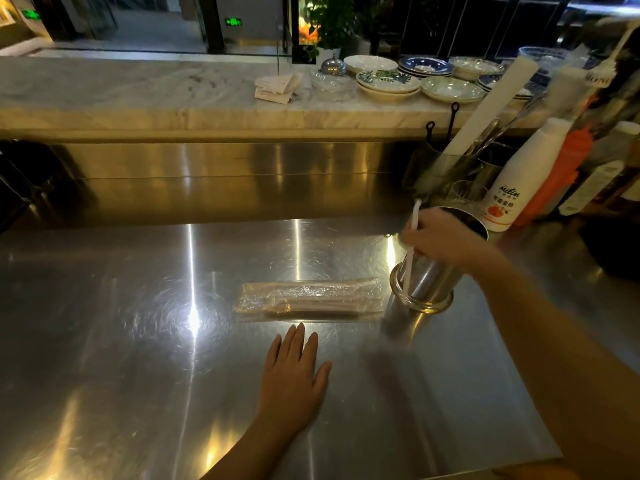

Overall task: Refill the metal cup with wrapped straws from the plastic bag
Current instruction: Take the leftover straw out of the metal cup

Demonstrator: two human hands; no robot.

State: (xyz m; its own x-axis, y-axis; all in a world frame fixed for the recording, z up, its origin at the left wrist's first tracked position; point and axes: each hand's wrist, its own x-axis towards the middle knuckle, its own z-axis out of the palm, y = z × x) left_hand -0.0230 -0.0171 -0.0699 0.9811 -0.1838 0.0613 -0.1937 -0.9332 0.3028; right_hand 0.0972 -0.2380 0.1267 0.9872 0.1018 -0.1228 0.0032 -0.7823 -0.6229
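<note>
Head view: right hand [440, 237] pinches wrapped straw [412, 244] beside metal cup [429, 282]; straw may slip outside. Left hand [294, 368] flat, empty, on bench [138, 341].

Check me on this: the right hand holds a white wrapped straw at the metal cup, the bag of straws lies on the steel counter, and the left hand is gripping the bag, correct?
Not quite. The head view shows the left hand flat and open on the steel counter, just short of the bag, not gripping it. The right hand does hold a white wrapped straw at the metal cup.
</note>
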